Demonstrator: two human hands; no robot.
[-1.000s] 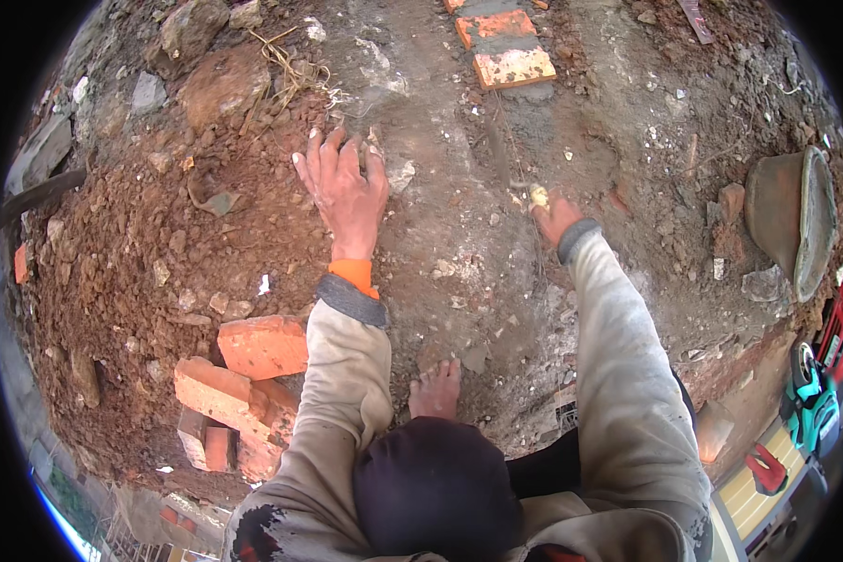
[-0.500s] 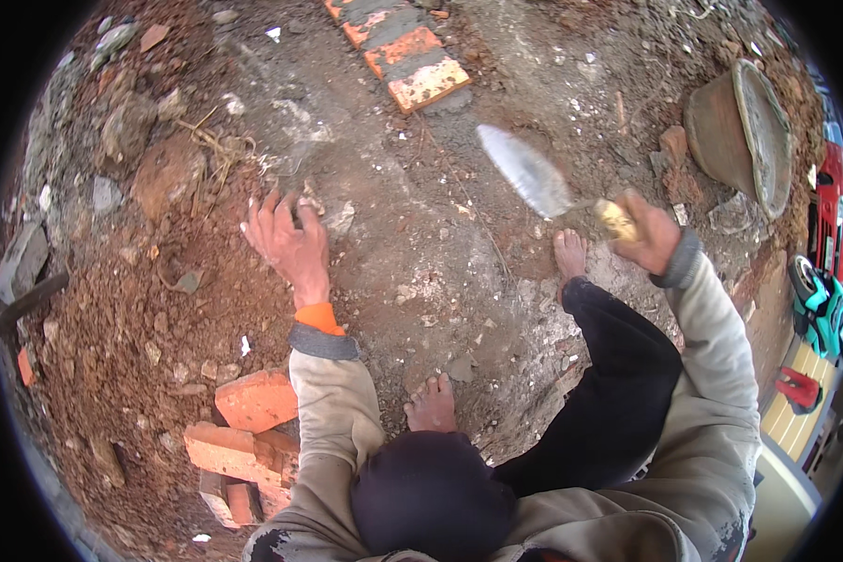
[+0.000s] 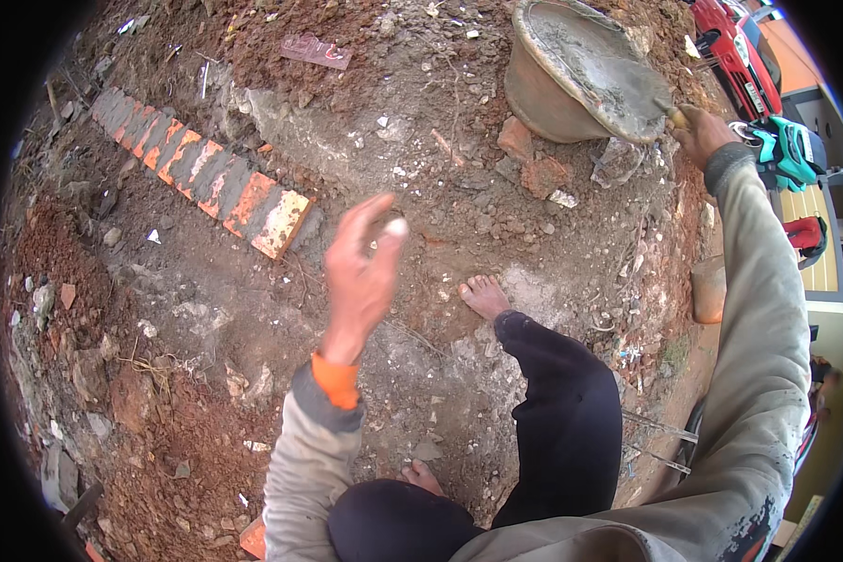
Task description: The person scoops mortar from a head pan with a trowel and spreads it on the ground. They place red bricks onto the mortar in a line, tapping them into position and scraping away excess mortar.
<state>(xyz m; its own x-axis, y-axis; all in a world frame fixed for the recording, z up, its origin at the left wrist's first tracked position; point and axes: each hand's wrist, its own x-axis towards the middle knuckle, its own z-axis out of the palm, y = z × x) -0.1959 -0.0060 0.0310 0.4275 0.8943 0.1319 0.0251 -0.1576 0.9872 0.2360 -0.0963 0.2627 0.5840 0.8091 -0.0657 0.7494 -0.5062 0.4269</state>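
Note:
My right hand [image 3: 704,138] is closed round the pale yellow handle of a trowel [image 3: 675,117] at the near right rim of a tub [image 3: 536,92]. The tub holds wet grey mortar [image 3: 585,47]; the trowel's blade is mostly hidden there. My left hand [image 3: 358,286] hangs over the ground with nothing in it, thumb apart from the fingers and slightly blurred. To its left runs a row of orange bricks [image 3: 251,199] with grey mortar between them, its near end close to my fingers.
My bare foot [image 3: 485,296] stands on the dirt in the middle. Broken brick pieces [image 3: 541,176] lie below the tub. Rubble and loose red soil [image 3: 150,468] cover the left side. At the right are a red vehicle [image 3: 735,61] and a teal motorbike [image 3: 789,155].
The view has swung right toward the tub. My right hand has carried the trowel from above the ground to the mortar tub. My left hand has risen off the soil.

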